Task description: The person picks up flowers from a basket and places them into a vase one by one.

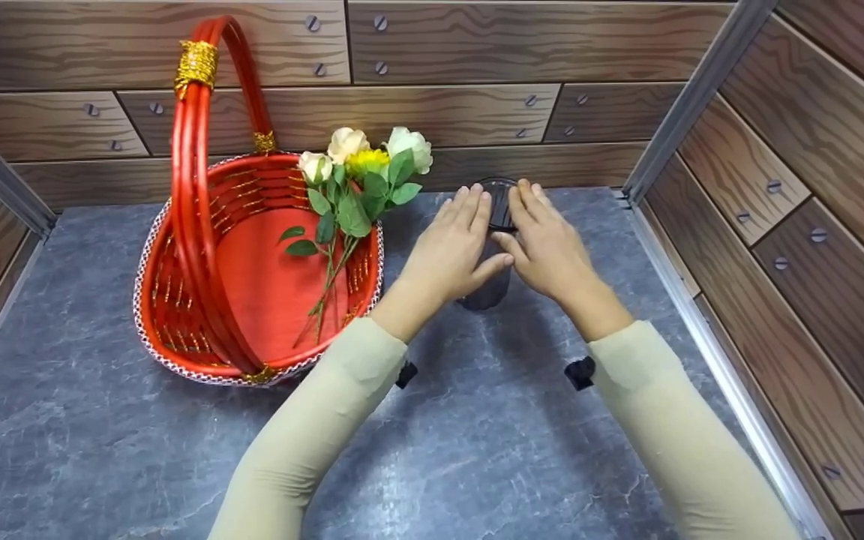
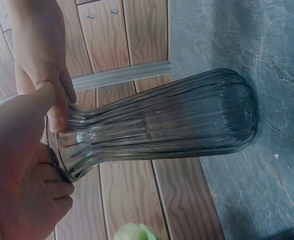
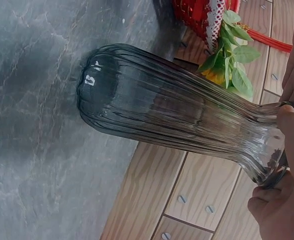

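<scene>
A tall, ribbed vase of smoky grey glass [image 2: 156,125] stands upright on the table, its flared rim at the top. My left hand [image 1: 451,247] holds the left side of that rim, thumb toward the near side. On the opposite side my right hand [image 1: 548,244] grips the rim, and the two thumbs come close together in front of the neck. Seen from the right wrist, curled fingertips [image 3: 264,200] lie against the rim. Part of the vase's neck is hidden behind the hands in the head view. White marks show near its base in the right wrist view.
To the left stands a red woven basket [image 1: 143,300] with a tall handle [image 1: 199,172]. Cream and white roses and a yellow flower [image 1: 367,161] lean over its right rim, stems inside. Wood-patterned walls [image 1: 447,45] enclose the marbled grey table [image 1: 72,435] at the back and sides.
</scene>
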The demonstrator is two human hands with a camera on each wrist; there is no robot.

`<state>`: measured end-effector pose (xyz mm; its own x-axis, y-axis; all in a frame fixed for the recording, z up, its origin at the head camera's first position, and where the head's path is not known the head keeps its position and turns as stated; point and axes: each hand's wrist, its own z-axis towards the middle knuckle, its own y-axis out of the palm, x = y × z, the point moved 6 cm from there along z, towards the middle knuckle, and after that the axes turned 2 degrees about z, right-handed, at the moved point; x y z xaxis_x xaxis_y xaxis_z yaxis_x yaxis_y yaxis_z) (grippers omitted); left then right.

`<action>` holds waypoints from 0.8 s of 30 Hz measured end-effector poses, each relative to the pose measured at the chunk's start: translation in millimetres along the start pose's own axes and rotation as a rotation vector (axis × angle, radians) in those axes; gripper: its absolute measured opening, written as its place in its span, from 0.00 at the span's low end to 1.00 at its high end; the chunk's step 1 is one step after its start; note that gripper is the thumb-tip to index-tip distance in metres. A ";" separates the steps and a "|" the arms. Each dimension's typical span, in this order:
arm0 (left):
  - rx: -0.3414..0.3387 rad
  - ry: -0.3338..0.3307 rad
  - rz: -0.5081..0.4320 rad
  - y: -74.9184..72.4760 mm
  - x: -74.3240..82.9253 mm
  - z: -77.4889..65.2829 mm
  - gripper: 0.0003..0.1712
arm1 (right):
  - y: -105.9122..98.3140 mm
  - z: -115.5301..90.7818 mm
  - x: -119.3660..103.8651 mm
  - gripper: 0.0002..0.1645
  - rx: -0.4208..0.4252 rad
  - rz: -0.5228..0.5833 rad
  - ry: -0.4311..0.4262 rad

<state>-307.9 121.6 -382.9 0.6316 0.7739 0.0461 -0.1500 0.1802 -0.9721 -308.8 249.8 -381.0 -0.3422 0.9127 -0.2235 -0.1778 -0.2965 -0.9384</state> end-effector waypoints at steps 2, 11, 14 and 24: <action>0.003 0.000 -0.002 0.0 -0.9 -1.1 0.52 | 0.9 0.0 -1.1 0.44 0.001 0.006 0.000; -0.015 0.001 -0.013 1.0 -2.5 -1.2 0.53 | 1.5 -0.5 -1.5 0.44 -0.003 0.012 0.015; -0.017 0.010 -0.047 2.9 -5.8 -2.2 0.53 | 2.7 0.1 -1.9 0.44 0.003 0.012 0.010; 0.152 0.097 -0.130 -10.1 -14.6 -46.9 0.49 | 4.9 0.4 -1.8 0.44 0.066 0.011 0.001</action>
<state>-279.9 80.0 -384.4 0.7225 0.6772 0.1393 -0.1706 0.3698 -0.9133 -309.4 246.6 -385.0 -0.3435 0.9096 -0.2336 -0.2347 -0.3239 -0.9165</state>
